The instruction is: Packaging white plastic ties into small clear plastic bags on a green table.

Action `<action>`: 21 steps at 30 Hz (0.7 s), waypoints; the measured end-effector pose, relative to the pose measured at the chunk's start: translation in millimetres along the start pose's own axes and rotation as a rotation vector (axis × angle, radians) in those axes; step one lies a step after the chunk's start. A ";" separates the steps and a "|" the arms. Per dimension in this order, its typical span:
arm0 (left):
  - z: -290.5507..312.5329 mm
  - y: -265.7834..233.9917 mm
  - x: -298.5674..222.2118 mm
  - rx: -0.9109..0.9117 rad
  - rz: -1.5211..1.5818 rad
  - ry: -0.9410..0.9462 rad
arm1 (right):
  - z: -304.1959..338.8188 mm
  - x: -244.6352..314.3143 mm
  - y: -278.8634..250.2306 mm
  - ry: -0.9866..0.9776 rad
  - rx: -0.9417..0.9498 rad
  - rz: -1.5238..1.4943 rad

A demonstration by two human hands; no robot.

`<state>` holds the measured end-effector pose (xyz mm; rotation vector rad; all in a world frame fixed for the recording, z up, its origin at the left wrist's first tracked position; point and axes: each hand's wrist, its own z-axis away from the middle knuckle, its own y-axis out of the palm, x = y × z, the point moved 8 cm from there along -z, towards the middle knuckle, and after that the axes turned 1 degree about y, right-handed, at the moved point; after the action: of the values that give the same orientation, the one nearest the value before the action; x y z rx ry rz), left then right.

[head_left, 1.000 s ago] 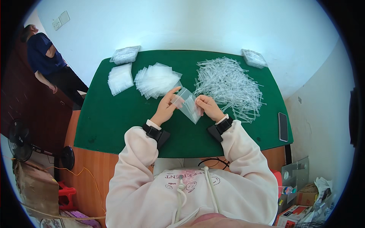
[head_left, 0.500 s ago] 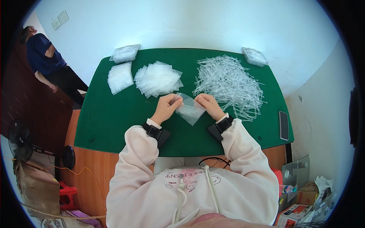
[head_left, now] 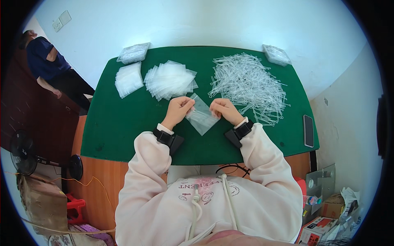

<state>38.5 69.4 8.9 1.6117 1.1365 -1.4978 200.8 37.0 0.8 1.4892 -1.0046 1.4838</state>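
We look down at a green-covered table (head_left: 119, 139), where a small clear bag (head_left: 202, 121) sits between two bare hands, tilted so one corner points toward the wearer. The left hand (head_left: 179, 110) pinches the bag's left side; the right hand (head_left: 225, 110) has its fingers curled against the right side, but we cannot tell whether they grip or only touch it. Pale, slim shapes seem to lie inside. If the bag's mouth is open, we judge that a tilt could let them slide out; if the left pinch slips, the thin film could drop or crease. The fanned stack of bags (head_left: 170, 80) and heap of clear plastic pieces (head_left: 248, 88) lie near enough that a careless knuckle might scatter them.
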 end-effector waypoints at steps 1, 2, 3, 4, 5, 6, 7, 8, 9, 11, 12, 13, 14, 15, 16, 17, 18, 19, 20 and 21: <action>0.8 2.0 -1.1 0.005 -0.001 -0.004 | 0.1 -0.5 0.4 0.002 -0.005 -0.004; 2.5 9.6 -3.7 0.071 -0.025 -0.004 | -0.4 0.5 -2.6 -0.020 -0.065 0.018; 4.5 17.8 -6.4 0.136 -0.048 -0.003 | -0.9 1.7 -4.9 -0.041 -0.124 0.039; 6.4 25.6 -7.0 0.201 -0.072 -0.002 | -0.5 3.1 -7.3 -0.062 -0.185 0.062; 7.2 28.4 -6.2 0.208 -0.072 -0.004 | -0.1 1.9 -5.5 -0.061 -0.190 0.060; 8.2 30.1 -5.5 0.214 -0.090 -0.005 | -0.6 3.5 -1.6 -0.092 -0.183 0.101; 9.0 31.8 -4.8 0.221 -0.108 -0.007 | -0.5 5.2 2.3 -0.124 -0.176 0.143; 9.4 33.4 -4.2 0.227 -0.126 -0.008 | -0.1 7.1 5.5 -0.155 -0.168 0.184; 9.3 34.9 -3.4 0.227 -0.127 -0.006 | 0.3 6.7 6.7 -0.156 -0.168 0.185; 9.5 38.0 -4.4 0.223 -0.120 0.024 | 1.8 7.5 9.1 -0.174 -0.182 0.239; 9.6 39.0 -5.3 0.220 -0.117 0.038 | 2.0 7.9 10.0 -0.183 -0.188 0.265; 9.5 39.5 -5.1 0.219 -0.117 0.038 | 1.5 7.5 10.8 -0.183 -0.187 0.265; 9.3 39.3 -5.8 0.209 -0.132 0.050 | 0.8 6.7 12.1 -0.179 -0.178 0.260; 9.1 38.9 -6.4 0.199 -0.148 0.062 | 0.1 5.9 13.3 -0.174 -0.170 0.255; 9.1 38.3 -7.7 0.190 -0.163 0.074 | -0.3 6.0 14.8 -0.170 -0.162 0.250; 9.1 38.1 -7.9 0.190 -0.163 0.073 | -0.3 6.9 15.0 -0.170 -0.161 0.249; 8.9 36.5 -9.6 0.171 -0.191 0.091 | 0.4 8.7 12.6 -0.174 -0.187 0.266; 8.8 34.6 -11.2 0.152 -0.219 0.108 | 1.1 11.1 10.1 -0.178 -0.212 0.284; 8.7 32.4 -12.8 0.132 -0.248 0.125 | 1.6 12.5 7.4 -0.182 -0.237 0.301; 8.1 32.2 -13.6 0.134 -0.248 0.125 | 1.7 11.5 3.2 -0.182 -0.238 0.301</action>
<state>64.7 46.7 18.2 1.7247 1.3724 -1.6796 198.4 34.2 12.3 1.3617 -1.5148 1.3873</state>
